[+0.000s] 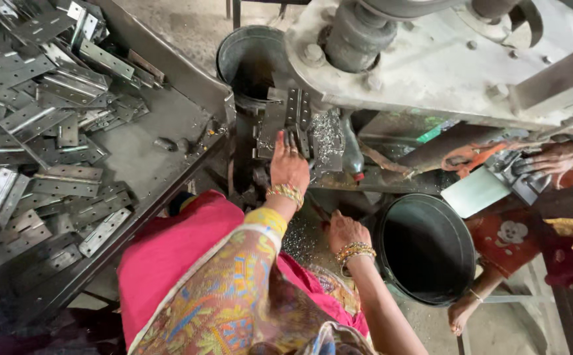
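left hand (288, 165) flat w/ fingers spread on a metal hinge plate (297, 113) under the press (391, 59); not clenched, just pressing it in place. right hand (343, 230) low by the black bucket (424, 248), closed-ish, can't tell if holding anything. best to seat plate square & keep fingertips clear of the die. hinge pile (43, 125) on surface at left.

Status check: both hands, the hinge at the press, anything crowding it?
Left hand flat on hinge at press. Right hand low by black bucket, grip unclear. Another person's hand far right, apart.
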